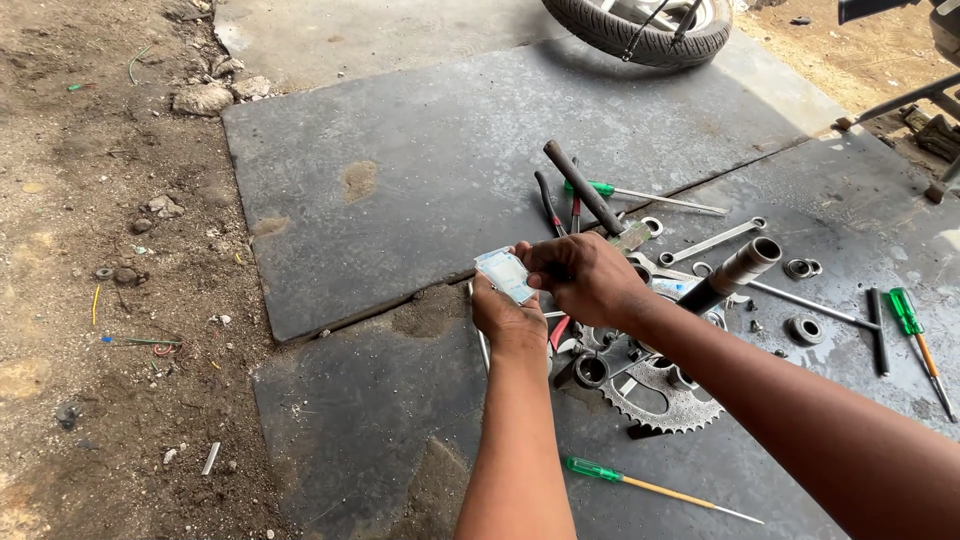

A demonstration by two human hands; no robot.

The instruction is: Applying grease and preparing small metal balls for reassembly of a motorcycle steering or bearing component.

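My left hand (505,318) and my right hand (583,278) meet over the dark floor slab, both pinching a small pale-blue and white packet (504,274). The left hand grips its lower edge from below; the right hand's fingers hold its right end. Just beneath the hands lie a toothed metal sprocket (668,400), a grey steel tube (741,269) and small round metal rings (803,329).
Spanners (712,242), pliers (549,202), a hammer handle (583,187) and green-handled screwdrivers (655,487) (918,340) are scattered on the slabs (420,150). A tyre (640,27) stands at the far edge. Bare dirt (100,300) with stones lies to the left.
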